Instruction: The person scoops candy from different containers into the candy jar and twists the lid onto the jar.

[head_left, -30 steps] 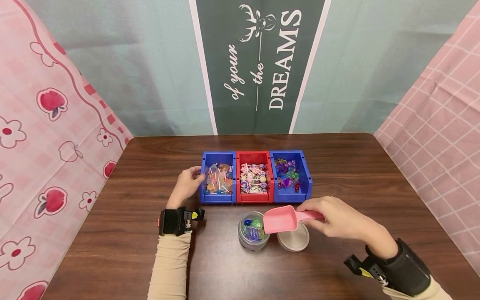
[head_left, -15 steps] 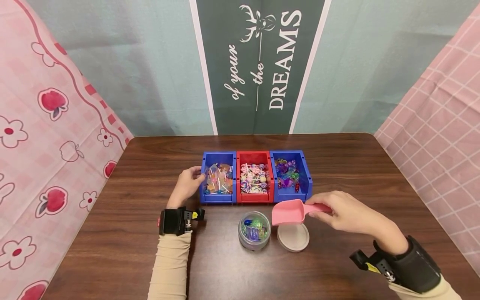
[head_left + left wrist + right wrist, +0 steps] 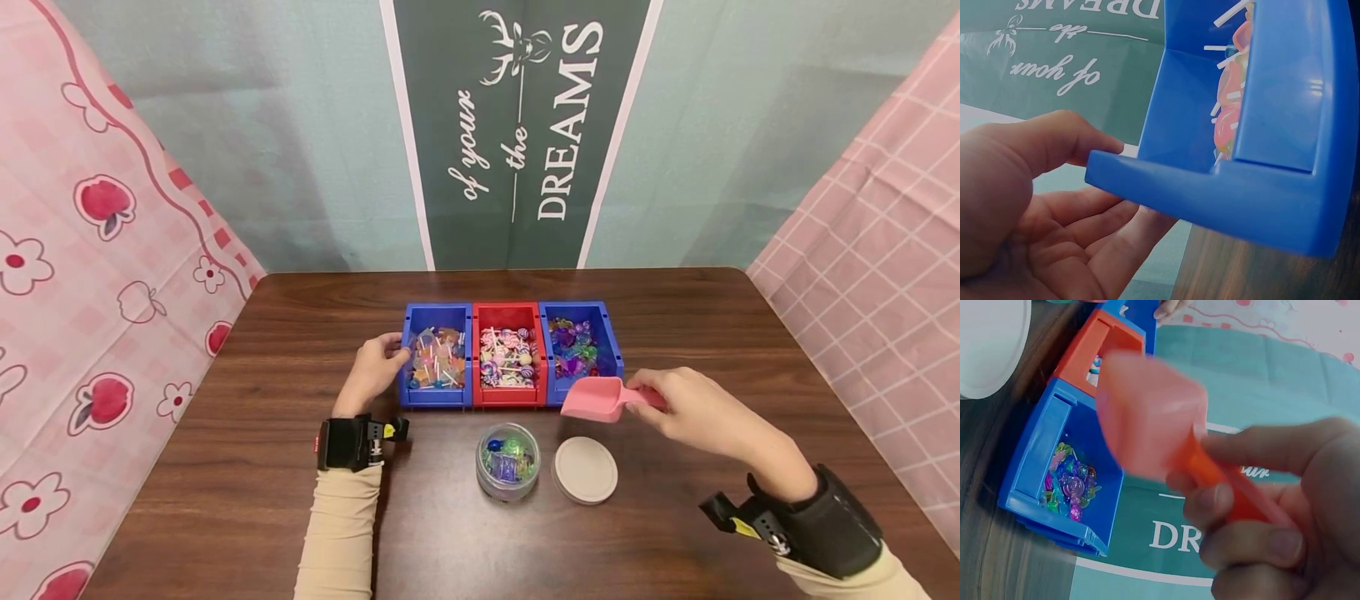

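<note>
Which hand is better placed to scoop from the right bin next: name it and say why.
Probably the right hand: it holds the scoop near the front of the right bin. The left hand is at the left bin, with the red bin in between.

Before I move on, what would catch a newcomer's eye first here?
Probably the pink scoop, gripped in the right hand near the front edge of the right blue bin. Next, the red bin of mini lollipops, between that and the left blue bin, whose side the left hand touches. Then the open clear jar of colourful pieces in front, a white lid lying to its right.
</note>
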`<action>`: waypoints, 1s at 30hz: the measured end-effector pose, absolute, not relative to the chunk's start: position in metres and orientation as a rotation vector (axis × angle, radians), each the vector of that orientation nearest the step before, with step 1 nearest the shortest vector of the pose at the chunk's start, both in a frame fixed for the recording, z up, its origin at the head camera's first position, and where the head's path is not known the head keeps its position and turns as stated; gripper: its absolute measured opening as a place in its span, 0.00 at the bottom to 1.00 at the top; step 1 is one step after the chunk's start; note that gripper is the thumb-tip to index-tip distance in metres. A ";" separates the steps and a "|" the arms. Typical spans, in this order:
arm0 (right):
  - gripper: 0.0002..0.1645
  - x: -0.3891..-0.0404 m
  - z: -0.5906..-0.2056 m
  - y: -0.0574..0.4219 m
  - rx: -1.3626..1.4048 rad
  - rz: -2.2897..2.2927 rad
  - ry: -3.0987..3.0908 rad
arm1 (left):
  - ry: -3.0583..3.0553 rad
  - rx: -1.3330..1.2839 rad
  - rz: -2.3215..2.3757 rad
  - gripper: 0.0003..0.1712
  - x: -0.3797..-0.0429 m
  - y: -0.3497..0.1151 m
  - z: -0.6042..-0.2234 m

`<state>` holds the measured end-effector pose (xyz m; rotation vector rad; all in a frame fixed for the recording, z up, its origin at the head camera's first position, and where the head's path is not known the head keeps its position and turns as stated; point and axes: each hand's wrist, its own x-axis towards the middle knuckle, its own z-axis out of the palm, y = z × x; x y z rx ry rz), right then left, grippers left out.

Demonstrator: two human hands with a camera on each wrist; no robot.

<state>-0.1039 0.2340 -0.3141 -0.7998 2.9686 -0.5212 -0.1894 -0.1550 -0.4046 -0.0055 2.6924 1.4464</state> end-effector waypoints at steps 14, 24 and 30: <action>0.13 -0.122 -0.315 0.216 -0.463 -0.544 3.063 | 2.708 -0.003 1.441 0.24 -0.190 -0.155 -0.406; 0.25 -0.139 -0.312 0.203 -0.305 -0.519 3.042 | 2.681 -0.018 1.456 0.25 -0.188 -0.154 -0.404; 0.29 -0.145 -0.308 0.195 -0.178 -0.441 2.974 | 2.671 -0.025 1.454 0.25 -0.188 -0.156 -0.404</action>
